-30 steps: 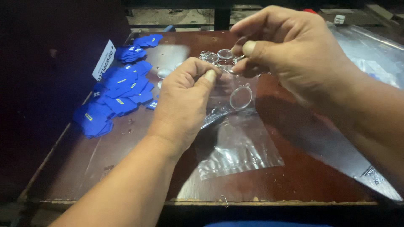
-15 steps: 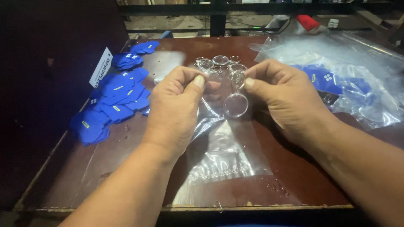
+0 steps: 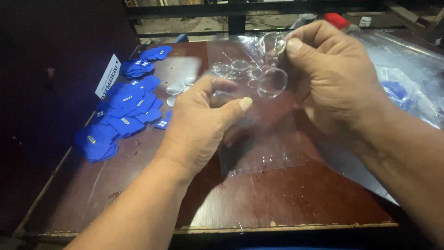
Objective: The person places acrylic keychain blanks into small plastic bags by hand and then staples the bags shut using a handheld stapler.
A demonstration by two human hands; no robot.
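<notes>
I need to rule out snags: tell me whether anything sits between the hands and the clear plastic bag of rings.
Nothing visible does. The left hand and right hand both grip the clear plastic bag directly, above the wooden table. The blue pieces lie off to the left, apart from it.

Blue tags [image 3: 121,118] piled on brown table [image 3: 286,194] w/ white card [image 3: 107,76], big plastic sheet [image 3: 407,69] right.

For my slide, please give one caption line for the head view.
Left hand and right hand hold a clear plastic bag of round transparent discs over a brown wooden table, beside blue flat tags.
</notes>
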